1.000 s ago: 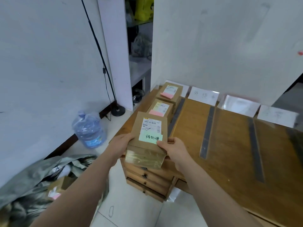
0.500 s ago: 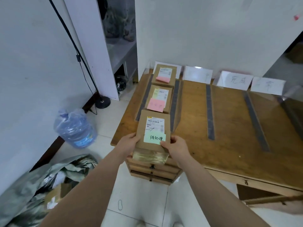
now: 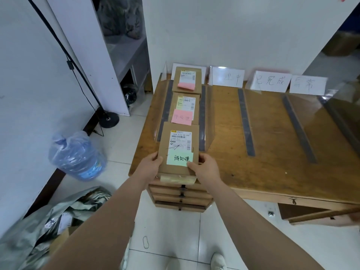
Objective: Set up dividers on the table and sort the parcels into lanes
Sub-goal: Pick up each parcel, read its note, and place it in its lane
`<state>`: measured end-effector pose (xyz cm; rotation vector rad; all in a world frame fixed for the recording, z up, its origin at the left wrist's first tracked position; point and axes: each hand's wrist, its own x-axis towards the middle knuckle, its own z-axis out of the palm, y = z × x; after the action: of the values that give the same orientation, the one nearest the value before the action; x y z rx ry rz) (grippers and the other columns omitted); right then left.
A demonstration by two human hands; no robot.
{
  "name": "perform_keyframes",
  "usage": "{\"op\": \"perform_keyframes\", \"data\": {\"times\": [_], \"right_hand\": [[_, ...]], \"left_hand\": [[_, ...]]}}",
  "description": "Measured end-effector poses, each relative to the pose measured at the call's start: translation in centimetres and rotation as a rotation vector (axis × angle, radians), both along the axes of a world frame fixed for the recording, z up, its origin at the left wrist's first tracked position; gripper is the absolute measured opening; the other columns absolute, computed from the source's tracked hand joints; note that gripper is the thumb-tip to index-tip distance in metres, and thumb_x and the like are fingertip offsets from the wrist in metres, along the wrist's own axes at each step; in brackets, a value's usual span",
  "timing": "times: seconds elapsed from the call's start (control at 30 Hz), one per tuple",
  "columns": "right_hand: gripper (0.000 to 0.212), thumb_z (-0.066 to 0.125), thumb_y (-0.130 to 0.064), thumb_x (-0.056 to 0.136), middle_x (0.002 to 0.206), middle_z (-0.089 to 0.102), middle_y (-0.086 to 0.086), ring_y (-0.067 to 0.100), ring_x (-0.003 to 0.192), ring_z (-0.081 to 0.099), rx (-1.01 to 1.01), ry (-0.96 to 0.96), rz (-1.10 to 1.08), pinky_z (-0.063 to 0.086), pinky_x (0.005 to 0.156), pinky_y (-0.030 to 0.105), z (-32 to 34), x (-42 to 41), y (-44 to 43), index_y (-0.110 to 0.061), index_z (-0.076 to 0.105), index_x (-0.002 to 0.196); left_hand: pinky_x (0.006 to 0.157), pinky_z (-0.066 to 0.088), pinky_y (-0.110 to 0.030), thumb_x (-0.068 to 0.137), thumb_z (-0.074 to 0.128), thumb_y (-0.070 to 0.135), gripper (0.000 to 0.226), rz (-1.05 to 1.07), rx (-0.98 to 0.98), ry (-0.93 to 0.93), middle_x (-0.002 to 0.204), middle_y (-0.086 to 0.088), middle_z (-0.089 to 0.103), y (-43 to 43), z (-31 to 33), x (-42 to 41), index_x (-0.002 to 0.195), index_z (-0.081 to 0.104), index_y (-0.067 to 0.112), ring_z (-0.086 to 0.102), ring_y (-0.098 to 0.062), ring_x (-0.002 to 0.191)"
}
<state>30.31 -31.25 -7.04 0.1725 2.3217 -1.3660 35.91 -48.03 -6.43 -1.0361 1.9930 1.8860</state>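
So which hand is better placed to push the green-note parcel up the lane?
Left, narrowly. Both hands grip the parcel by its near corners, but the right hand has its thumb on the green sticky note and might drag it; the left hand holds bare cardboard.

A plain office or stockroom: wooden desk (image 3: pixel 263 162) with drawers, white walls, tiled floor (image 3: pixel 175 240), water jug (image 3: pixel 77 155) at left, labelled parcels (image 3: pixel 180 151) in lanes

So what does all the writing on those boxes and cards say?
"待处理": green note on the held parcel.
"140A 6133 00 008": that parcel's shipping label; rest too small.
"待处理", faint: pink note on the middle parcel.
"理中": second card, start glared out.
"已完成": third card.
Fourth card, far parcel's label: blurred.
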Motion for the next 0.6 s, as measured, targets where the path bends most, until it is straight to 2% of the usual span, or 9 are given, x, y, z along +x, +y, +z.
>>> {"op": "perform_keyframes", "data": {"times": [0.1,0.17,0.33,0.4,0.5,0.6], "right_hand": [[0.038,0.070,-0.014,0.087,0.121,0.067,0.000,0.010,0.097,0.062,0.010,-0.005,0.000,0.049,0.061,0.013,0.2,-0.4,-0.2,-0.015,0.057,0.122],[0.038,0.069,-0.014,0.088,0.123,0.066,0.001,0.014,0.105,0.063,0.018,-0.015,0.000,0.048,0.059,0.013,0.4,-0.5,-0.2,-0.015,0.055,0.123],[0.039,0.069,-0.017,0.089,0.124,0.066,0.000,0.015,0.109,0.062,0.058,0.000,0.024,0.047,0.061,0.013,0.3,-0.6,-0.2,-0.015,0.054,0.125],[0.043,0.067,-0.020,0.089,0.126,0.064,0.000,0.013,0.107,0.061,0.094,0.028,0.058,0.047,0.065,0.013,0.5,-0.5,-0.1,-0.015,0.052,0.129],[0.051,0.064,-0.023,0.092,0.134,0.058,0.000,0.008,0.099,0.054,0.149,0.092,0.111,0.045,0.075,0.017,1.6,-0.2,0.3,-0.013,0.045,0.138],[0.059,0.061,-0.028,0.093,0.143,0.049,0.001,0.017,0.122,0.050,0.209,0.174,0.151,0.043,0.097,0.029,3.2,0.0,1.4,-0.013,0.039,0.145]], "left_hand": [[0.093,0.053,-0.049,0.104,0.042,0.025,0.027,-0.003,0.006,0.000,0.111,0.009,0.063,0.0,0.1,-0.5,0.124,0.055,0.036,0.058,-0.018,0.105],[0.092,0.054,-0.048,0.104,0.040,0.025,0.029,-0.015,-0.013,0.011,0.108,0.010,0.062,-0.1,0.0,-0.8,0.128,0.055,0.034,0.058,-0.019,0.103],[0.091,0.054,-0.049,0.105,0.038,0.025,0.033,-0.055,-0.089,0.008,0.106,0.008,0.062,0.0,0.2,-0.9,0.134,0.053,0.029,0.058,-0.019,0.098],[0.091,0.055,-0.046,0.104,0.037,0.024,0.036,-0.098,-0.187,0.009,0.116,0.003,0.063,0.1,0.4,-0.9,0.137,0.050,0.025,0.058,-0.020,0.099],[0.083,0.048,-0.028,0.105,0.037,0.025,0.040,-0.199,-0.405,0.014,0.135,-0.002,0.058,0.5,1.3,-0.7,0.144,0.044,0.017,0.055,-0.016,0.104],[0.082,0.040,-0.025,0.104,0.040,0.023,0.040,-0.271,-0.606,0.058,0.138,-0.003,0.055,1.1,2.8,-0.5,0.142,0.043,0.012,0.054,-0.021,0.117]]}}
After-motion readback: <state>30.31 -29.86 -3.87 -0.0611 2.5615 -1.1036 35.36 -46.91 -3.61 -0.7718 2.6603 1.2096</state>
